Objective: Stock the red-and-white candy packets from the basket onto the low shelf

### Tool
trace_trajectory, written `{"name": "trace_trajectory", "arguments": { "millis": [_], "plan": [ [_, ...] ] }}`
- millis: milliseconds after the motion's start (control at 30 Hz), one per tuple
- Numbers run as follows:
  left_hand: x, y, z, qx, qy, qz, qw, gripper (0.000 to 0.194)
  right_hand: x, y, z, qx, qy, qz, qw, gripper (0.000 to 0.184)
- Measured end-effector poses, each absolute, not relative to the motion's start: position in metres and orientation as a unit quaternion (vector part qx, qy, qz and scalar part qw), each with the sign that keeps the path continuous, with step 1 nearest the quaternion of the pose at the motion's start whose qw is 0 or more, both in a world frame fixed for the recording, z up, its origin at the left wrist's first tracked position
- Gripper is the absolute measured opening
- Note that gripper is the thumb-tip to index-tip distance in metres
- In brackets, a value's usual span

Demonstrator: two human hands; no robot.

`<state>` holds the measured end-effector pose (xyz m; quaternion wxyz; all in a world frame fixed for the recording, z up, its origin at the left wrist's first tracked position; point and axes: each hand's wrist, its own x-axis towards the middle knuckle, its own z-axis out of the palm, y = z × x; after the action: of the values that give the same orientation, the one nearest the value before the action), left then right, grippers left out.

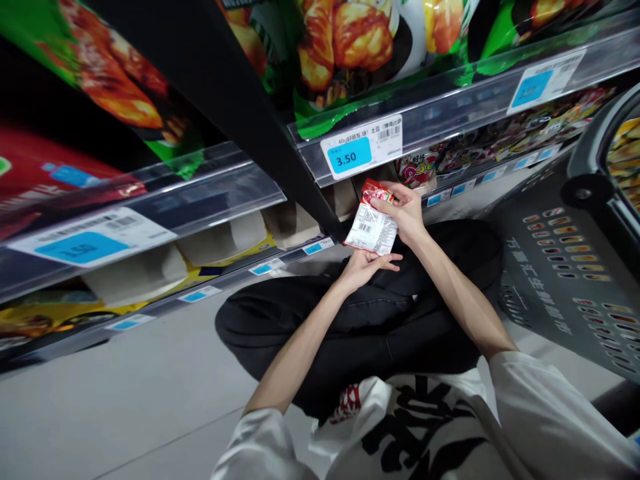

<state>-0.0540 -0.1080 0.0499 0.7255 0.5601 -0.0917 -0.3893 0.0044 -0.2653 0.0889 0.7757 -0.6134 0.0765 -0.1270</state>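
Note:
A small red and white snack packet [371,225] is held tilted above my crossed legs, its printed white side with a barcode facing up. My right hand [406,210] grips its upper right side, thumb on top and the other fingers behind. At the lower edge, my left hand [366,268] holds the packet with its fingers partly under it. Just beyond the hands, a red and dark packet [417,170] lies on the lowest shelf.
A grey shopping basket [555,267] stands close on my right, with packets inside. Ahead, a shelf edge with a price tag [363,148] carries large green snack bags [345,47]. A black upright post [280,127] slants down near my hands. Cardboard boxes [225,237] line the low shelf.

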Motion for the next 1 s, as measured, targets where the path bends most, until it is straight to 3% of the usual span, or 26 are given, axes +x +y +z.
{"name": "trace_trajectory", "arguments": {
  "millis": [1000],
  "plan": [
    [-0.0482,-0.1088,0.0447,0.657,-0.125,-0.331,0.665,0.046,0.0062,-0.2651,0.0850,-0.619,0.139,-0.159,0.756,0.052]
  ]
}}
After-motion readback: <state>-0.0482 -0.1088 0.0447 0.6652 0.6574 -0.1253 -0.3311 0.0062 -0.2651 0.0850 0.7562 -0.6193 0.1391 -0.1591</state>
